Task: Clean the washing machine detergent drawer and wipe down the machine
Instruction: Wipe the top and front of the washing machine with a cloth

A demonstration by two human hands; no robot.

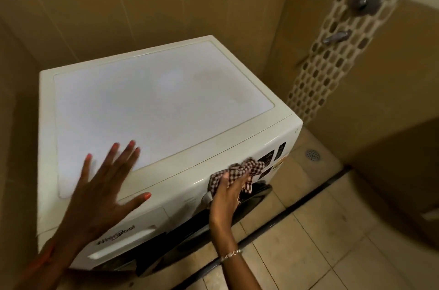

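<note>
step: wiping front panel | L hand (99, 191) flat, fingers spread on washing machine (161, 104) top (bracing) | R hand (225, 194) clutching checked cloth (244, 168) against control strip | tip: firm overlapping strokes, drawer (123, 239) looks closed

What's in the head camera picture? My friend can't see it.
A right hand holds a checked cloth against the front of a white washer, while the left hand lies flat on its top. Tan walls stand behind.

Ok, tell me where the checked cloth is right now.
Head view, right of centre: the checked cloth is bunched in the right hand against the upper front of the washing machine, just left of the dark control panel.
</note>
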